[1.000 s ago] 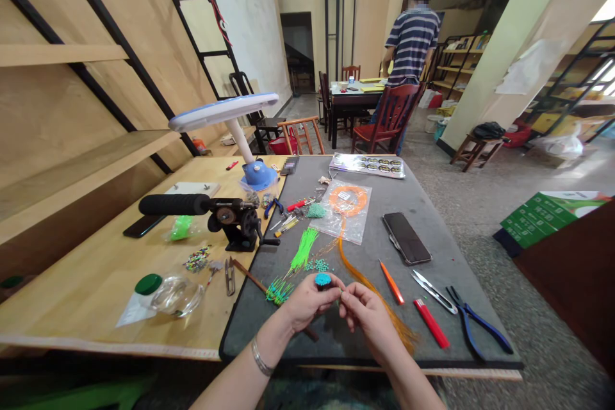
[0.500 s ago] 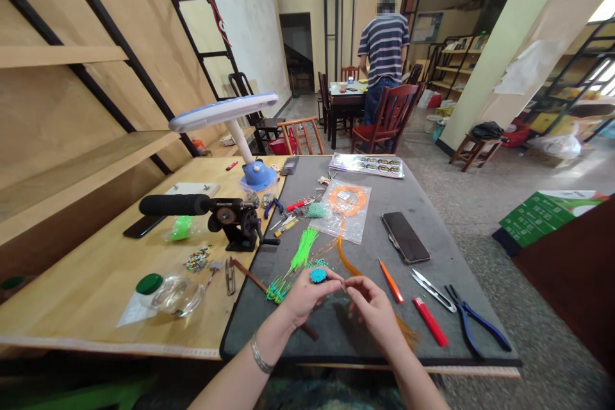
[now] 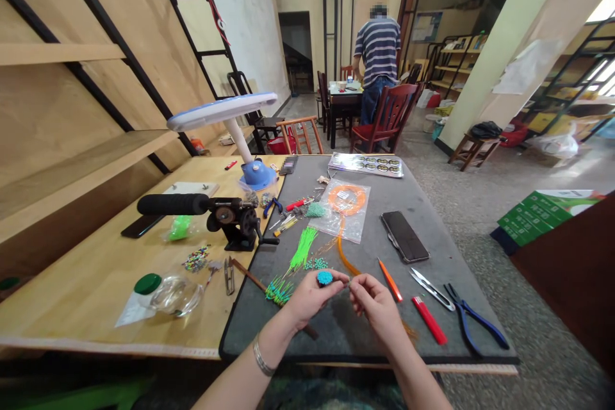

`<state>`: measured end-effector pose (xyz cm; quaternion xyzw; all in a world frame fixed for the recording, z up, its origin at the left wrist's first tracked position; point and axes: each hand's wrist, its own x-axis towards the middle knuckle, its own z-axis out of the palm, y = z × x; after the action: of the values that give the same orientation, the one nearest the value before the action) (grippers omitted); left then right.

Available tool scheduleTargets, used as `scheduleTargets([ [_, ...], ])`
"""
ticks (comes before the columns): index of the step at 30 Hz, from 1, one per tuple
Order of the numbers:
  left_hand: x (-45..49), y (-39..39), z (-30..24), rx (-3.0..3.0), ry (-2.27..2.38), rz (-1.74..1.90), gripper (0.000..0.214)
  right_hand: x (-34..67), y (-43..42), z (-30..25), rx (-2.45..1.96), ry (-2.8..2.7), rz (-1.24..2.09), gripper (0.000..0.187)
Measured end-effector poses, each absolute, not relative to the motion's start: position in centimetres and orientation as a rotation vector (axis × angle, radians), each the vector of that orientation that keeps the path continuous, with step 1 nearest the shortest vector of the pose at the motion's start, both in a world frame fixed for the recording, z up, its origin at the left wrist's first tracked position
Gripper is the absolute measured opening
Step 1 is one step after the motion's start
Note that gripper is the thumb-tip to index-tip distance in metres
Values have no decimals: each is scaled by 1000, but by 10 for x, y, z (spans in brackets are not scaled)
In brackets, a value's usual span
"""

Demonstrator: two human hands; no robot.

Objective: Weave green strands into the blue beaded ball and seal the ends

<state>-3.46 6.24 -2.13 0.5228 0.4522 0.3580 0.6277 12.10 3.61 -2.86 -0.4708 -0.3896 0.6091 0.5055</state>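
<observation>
Your left hand [image 3: 312, 298] grips the turquoise beaded piece [image 3: 325, 278], left of the phone [image 3: 405, 237] and nearer you. Right hand [image 3: 377, 304] fingertips look pinched closed — can't tell on what, too small. Keep the left steady, make fine moves with the right — and stay off the loose beads [image 3: 316, 263], left of the phone.

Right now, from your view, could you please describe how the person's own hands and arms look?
The left hand and right hand wear no gloves, and no sleeves show on the visible forearms. A shiny, silver-coloured bracelet, seemingly of several narrow bands, circles the left wrist. Nothing is seen worn on the right wrist.
</observation>
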Motion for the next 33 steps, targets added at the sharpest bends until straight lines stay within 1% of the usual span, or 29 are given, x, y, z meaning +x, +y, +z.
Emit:
scheduleTargets([
  [8, -37, 62, -30, 1372, 898, 738, 25, 125, 35, -23, -1071, -851, 1476, 38],
  [15, -36, 63, -30, 1358, 901, 837, 26, 123, 31, -21, -1094, -820, 1471, 38],
  [19, -37, 66, -28, 1465, 903, 843, 24, 124, 28, -25, -1113, -932, 1447, 35],
  [24, -40, 70, -20, 1586, 888, 754, 26, 124, 27, -31, -1165, -1083, 1511, 30],
  [33, -41, 73, -18, 1641, 849, 713, 27, 124, 28, -26, -1134, -1088, 1530, 31],
])
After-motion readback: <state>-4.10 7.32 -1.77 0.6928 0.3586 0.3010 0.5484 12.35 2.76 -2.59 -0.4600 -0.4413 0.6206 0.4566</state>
